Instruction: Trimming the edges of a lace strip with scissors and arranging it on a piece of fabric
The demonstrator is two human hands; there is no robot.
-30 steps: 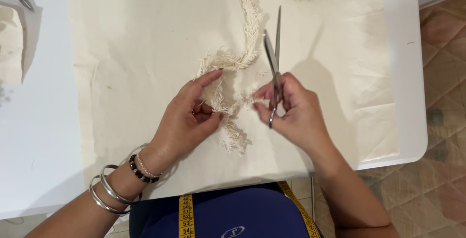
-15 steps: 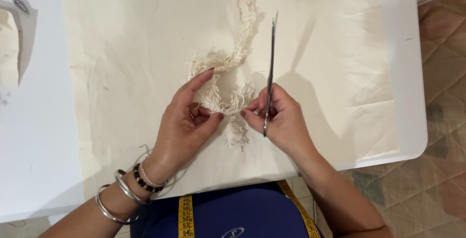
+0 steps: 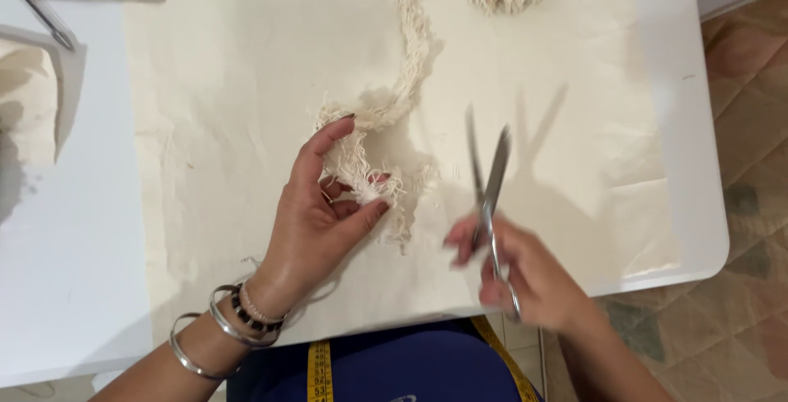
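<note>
On the cream cloth (image 3: 246, 123) spread over the white table (image 3: 82, 271), we pinch the frayed end of the cotton fringe trim (image 3: 361, 176) in our left hand (image 3: 316, 221), fingers closed on it. It looks soft, light and limp, best held close to the tuft. Our right hand (image 3: 525, 279) grips the scissors (image 3: 488, 185), blades parted, just beside. No containers are in view.

Shiny metal scissors (image 3: 489, 185), rough cotton fringe (image 3: 369, 174), matt cloth (image 3: 246, 107)
</note>
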